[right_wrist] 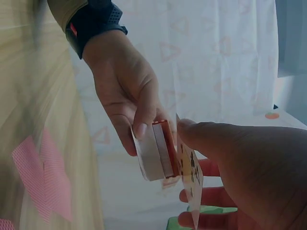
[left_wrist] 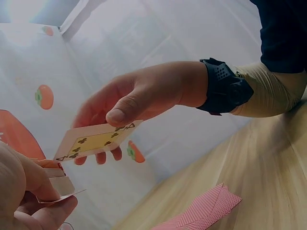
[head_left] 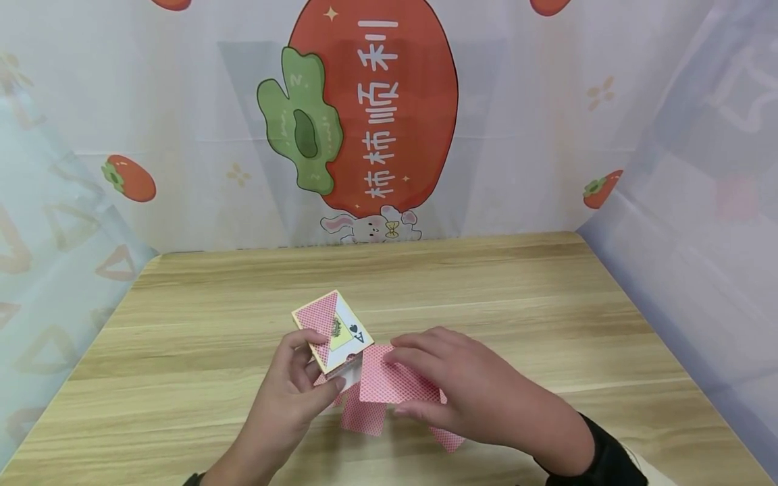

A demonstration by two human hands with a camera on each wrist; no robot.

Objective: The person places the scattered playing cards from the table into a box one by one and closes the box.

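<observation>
My left hand [head_left: 288, 385] grips a playing card box [head_left: 340, 320] printed with an ace of spades, tilted above the table. The box's white end flap [right_wrist: 147, 155] stands open under the left thumb, and edges of contents show inside in the right wrist view. Between thumb and fingers, my right hand [head_left: 462, 378] pinches a playing card [head_left: 392, 378], red patterned back upward. Its face, seen in the left wrist view, is a four of clubs [left_wrist: 93, 143]. One edge of this card is right at the box's open end.
Below the hands, several red-backed cards [head_left: 365, 415] lie spread on the wooden table [head_left: 182, 324]; another card [head_left: 448, 440] shows past the right hand. A white cloth backdrop [head_left: 200, 196] with persimmon prints stands along the table's back and sides.
</observation>
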